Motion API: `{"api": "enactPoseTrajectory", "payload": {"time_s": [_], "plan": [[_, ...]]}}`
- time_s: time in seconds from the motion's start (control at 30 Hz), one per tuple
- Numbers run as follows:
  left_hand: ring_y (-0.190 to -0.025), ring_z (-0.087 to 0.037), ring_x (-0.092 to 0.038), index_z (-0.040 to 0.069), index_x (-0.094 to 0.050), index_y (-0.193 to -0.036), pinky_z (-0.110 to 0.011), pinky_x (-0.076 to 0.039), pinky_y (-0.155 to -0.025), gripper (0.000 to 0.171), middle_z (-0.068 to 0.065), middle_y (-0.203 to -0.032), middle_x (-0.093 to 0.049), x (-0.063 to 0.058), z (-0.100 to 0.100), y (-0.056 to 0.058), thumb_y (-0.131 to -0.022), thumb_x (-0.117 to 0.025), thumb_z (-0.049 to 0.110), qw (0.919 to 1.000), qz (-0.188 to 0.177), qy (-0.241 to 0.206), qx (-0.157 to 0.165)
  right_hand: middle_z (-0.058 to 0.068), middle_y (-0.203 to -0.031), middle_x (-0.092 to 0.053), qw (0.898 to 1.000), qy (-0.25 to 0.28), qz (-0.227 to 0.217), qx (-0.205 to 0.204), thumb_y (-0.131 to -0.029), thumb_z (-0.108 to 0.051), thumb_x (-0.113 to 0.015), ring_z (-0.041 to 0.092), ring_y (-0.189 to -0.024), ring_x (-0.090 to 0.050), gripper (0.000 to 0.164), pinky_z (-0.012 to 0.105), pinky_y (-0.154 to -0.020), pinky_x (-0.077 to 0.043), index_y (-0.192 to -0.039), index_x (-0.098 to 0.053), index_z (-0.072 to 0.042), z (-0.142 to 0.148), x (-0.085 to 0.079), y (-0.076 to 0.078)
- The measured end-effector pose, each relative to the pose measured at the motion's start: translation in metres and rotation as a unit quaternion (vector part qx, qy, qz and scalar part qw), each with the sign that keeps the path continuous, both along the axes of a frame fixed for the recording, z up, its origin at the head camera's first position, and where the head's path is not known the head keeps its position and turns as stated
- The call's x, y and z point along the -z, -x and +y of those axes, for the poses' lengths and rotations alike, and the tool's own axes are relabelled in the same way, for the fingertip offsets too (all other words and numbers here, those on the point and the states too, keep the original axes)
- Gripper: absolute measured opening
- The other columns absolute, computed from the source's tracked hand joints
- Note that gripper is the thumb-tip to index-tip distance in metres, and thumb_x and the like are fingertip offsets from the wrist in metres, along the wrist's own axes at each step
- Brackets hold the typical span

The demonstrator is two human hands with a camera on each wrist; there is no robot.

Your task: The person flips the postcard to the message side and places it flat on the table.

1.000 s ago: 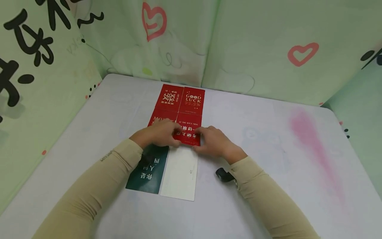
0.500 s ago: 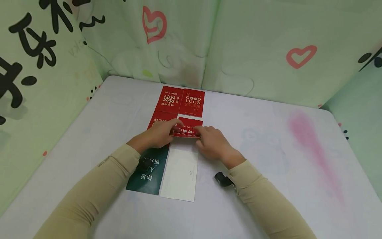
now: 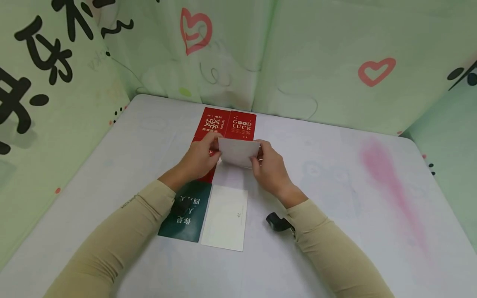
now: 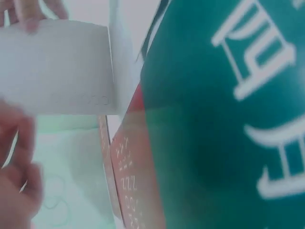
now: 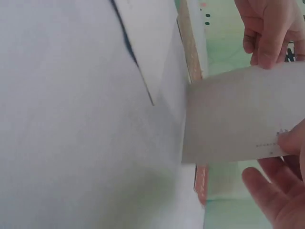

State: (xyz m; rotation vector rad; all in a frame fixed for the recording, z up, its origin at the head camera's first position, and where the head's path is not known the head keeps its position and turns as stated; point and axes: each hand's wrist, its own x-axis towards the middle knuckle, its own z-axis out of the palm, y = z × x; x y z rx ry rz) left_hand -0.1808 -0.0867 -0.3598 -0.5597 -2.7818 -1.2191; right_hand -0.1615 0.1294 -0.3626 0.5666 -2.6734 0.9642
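Both hands hold one card (image 3: 237, 151) raised on edge, its plain white back facing me. My left hand (image 3: 199, 157) pinches its left end, and my right hand (image 3: 272, 167) grips the right end with the thumb on the white side. In the right wrist view the card (image 5: 233, 114) stands upright close over the table, small print near the right thumb. Behind it lie two red cards, one with a large gold character (image 3: 211, 120) and one reading GOOD LUCK (image 3: 242, 124). Another red card (image 3: 206, 179) is partly covered by my left hand.
Nearer me lie a dark green card (image 3: 186, 213) with white characters and a white card (image 3: 224, 217), side by side. A black wrist camera (image 3: 277, 222) hangs at the right sleeve. Green curtains (image 3: 316, 62) border the white table (image 3: 335, 198).
The red card at the front right of the red group has been lifted off the table and tipped up by both hands, so its white back now faces me.
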Motion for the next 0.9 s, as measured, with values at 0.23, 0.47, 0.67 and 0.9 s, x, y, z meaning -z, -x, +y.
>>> {"api": "enactPoseTrajectory", "payload": {"time_s": [0.23,0.47,0.67,0.9], "plan": [[-0.107,-0.03,-0.066,0.005,-0.041,-0.137,-0.043,-0.055,-0.089,0.054,-0.018,-0.119,-0.067,0.003,0.005,-0.001,-0.092,-0.071,0.007,0.9943,0.063,-0.066,-0.056,0.02,-0.104,-0.062,0.994,0.09,0.037,0.044,-0.093,-0.001,-0.067,0.031,-0.084,-0.068,0.047,0.043,-0.077,-0.058,-0.129,-0.037,0.004,-0.004,0.002,0.001],[-0.119,-0.03,-0.058,0.001,-0.057,-0.134,-0.042,-0.051,-0.096,0.05,-0.016,-0.129,-0.062,0.006,0.005,0.001,-0.089,-0.077,0.01,0.9957,0.079,-0.025,-0.04,0.021,-0.112,-0.057,0.994,0.078,0.052,0.05,-0.094,-0.003,-0.068,0.028,-0.086,-0.07,0.026,0.04,-0.078,-0.058,-0.116,-0.057,0.005,-0.003,0.005,0.003],[-0.131,-0.029,-0.047,0.004,-0.054,-0.141,-0.042,-0.047,-0.102,0.059,-0.015,-0.14,-0.053,0.009,0.006,0.007,-0.088,-0.078,0.014,0.9974,0.052,0.049,-0.01,0.022,-0.134,-0.05,0.999,0.014,-0.025,0.029,-0.094,-0.007,-0.069,0.027,-0.091,-0.067,0.046,0.038,-0.083,-0.057,-0.136,-0.055,0.005,0.0,0.004,0.005],[-0.132,-0.032,-0.045,0.009,-0.051,-0.145,-0.051,-0.039,-0.108,0.069,-0.015,-0.145,-0.05,0.01,0.008,0.013,-0.084,-0.082,0.021,0.9904,-0.009,0.138,-0.005,0.021,-0.15,-0.038,0.992,-0.067,-0.106,0.017,-0.093,-0.014,-0.071,0.024,-0.089,-0.062,0.064,0.035,-0.083,-0.056,-0.149,-0.043,0.001,0.003,0.007,0.01]]}}
